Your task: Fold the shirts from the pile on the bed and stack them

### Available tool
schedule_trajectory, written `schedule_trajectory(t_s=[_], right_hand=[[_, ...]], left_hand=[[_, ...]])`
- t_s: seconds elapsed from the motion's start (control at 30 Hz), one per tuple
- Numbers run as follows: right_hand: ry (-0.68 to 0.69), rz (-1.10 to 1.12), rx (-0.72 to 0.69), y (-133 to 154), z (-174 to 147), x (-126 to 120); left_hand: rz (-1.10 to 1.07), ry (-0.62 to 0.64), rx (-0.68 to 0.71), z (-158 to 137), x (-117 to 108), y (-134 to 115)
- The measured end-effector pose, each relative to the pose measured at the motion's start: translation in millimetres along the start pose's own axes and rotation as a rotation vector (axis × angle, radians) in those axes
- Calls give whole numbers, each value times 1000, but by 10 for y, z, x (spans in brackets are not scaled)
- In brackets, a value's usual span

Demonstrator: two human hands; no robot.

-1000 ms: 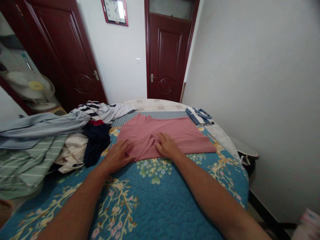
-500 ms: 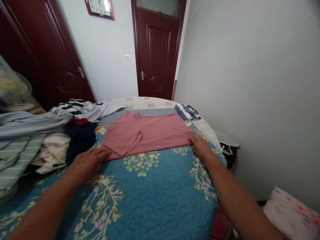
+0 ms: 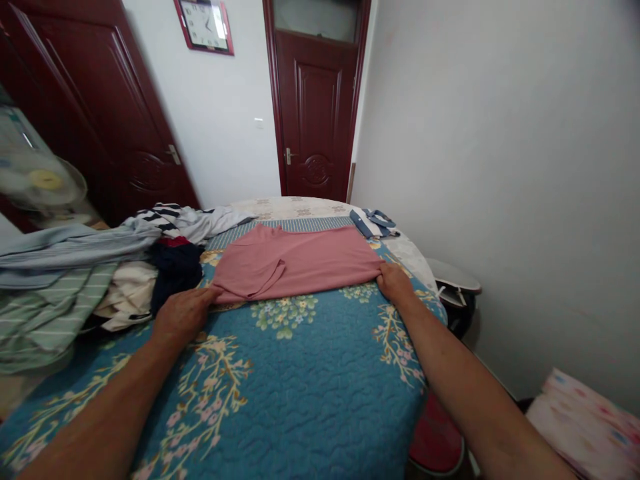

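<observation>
A pink short-sleeved shirt (image 3: 320, 257) lies folded lengthwise on the blue floral quilt (image 3: 300, 380), one sleeve turned in over its front near the left end. My left hand (image 3: 184, 313) pinches the shirt's near left corner, fingers closed on the cloth. At the near right corner my right hand (image 3: 395, 281) grips the fabric between thumb and fingers. The near edge runs almost straight between both hands and looks slightly raised.
Left of the shirt lies a pile of clothes, with a dark navy garment (image 3: 176, 270) and a green striped garment (image 3: 50, 317). A folded blue-and-white garment (image 3: 374, 223) sits at the far right. Beyond stand a fan (image 3: 47, 180) and dark red doors (image 3: 316, 113).
My left hand has gone from lying on the near left corner to pinching it. The shirt's near edge is pulled straighter and sits a little farther from me.
</observation>
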State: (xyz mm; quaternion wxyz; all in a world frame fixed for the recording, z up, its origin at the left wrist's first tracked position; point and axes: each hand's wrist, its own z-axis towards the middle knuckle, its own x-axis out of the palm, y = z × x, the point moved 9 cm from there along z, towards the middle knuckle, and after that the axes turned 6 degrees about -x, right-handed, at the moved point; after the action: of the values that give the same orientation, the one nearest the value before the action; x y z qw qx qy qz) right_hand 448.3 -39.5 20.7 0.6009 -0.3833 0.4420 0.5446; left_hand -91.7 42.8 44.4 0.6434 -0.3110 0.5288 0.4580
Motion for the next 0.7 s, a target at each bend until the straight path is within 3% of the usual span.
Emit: schedule_trajectory(t_s=[0.33,0.53,0.7], right_hand=[[17,78,-101,160,-362,-169],[-7,105,-125,34,-626,-170],[-13,108,-153,-41,-682,-60]], left_hand=[[-22,66,-14,-417,-128,109],[-85,-51,-33,-684,-281,169],[-76,-5,15,-712,-277,70]])
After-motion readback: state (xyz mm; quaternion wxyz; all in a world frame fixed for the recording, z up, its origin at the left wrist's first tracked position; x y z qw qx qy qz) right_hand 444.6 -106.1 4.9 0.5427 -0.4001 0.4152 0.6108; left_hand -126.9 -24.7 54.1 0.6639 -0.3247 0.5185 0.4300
